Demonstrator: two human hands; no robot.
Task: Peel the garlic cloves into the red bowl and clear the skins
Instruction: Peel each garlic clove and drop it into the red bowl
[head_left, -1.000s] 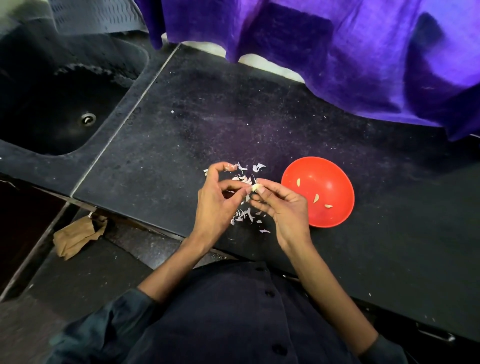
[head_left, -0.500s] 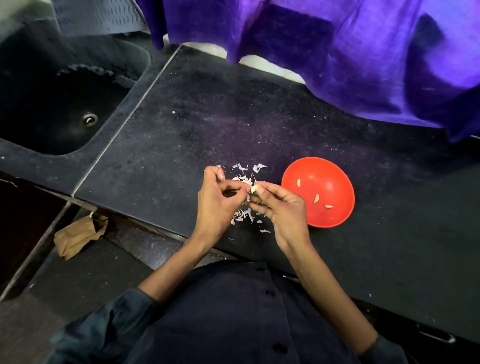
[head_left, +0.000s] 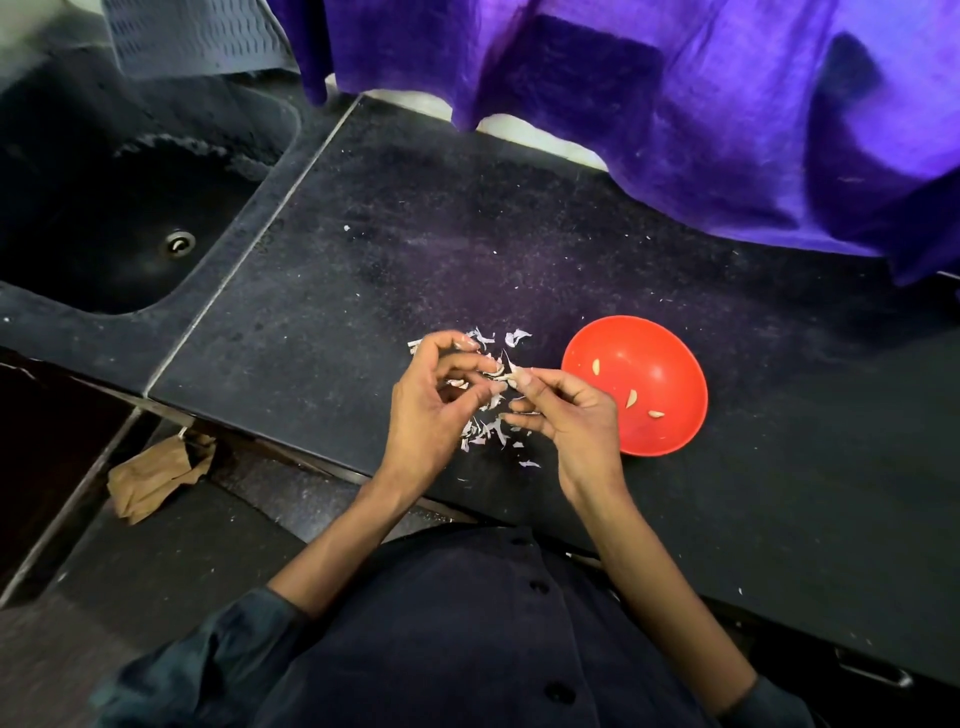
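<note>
No readable text, label or number anywhere in view.

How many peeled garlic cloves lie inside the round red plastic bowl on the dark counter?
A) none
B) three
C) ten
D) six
B: three pale peeled garlic cloves lie apart on the inner surface of the round red plastic bowl, one near its upper left and two lower down towards the middle.
</note>
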